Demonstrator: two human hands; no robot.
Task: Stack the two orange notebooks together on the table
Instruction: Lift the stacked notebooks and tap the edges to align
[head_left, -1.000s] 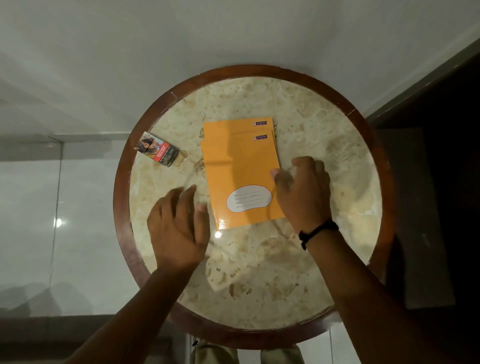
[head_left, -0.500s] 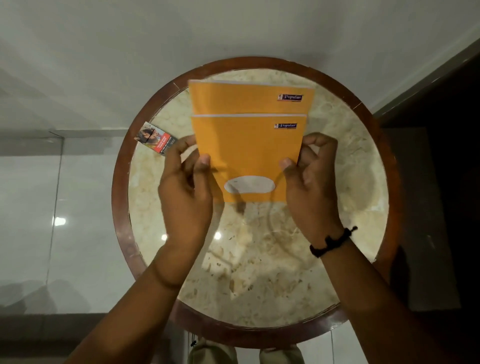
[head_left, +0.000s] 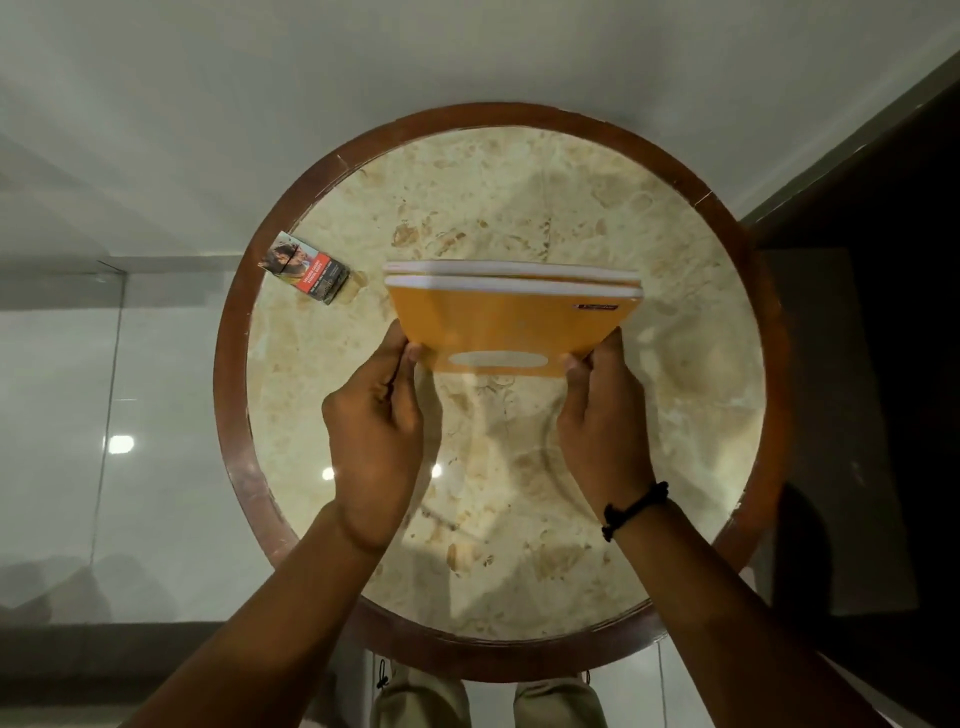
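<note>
two notebooks (head_left: 511, 325) together above the table (head_left: 519, 467), left hand (head_left: 376, 426) and right hand (head_left: 602, 415) at their sides, small packet (head_left: 306, 274) to their left

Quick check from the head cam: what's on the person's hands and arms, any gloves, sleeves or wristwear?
No gloves; both forearms are bare, no sleeves in view. The left hand wears nothing. The right hand has a black braided cord bracelet at the wrist. No rings or watch visible.

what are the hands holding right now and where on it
Both orange notebooks, held together: left hand grips the near-left corner, right hand the near-right corner.
</note>
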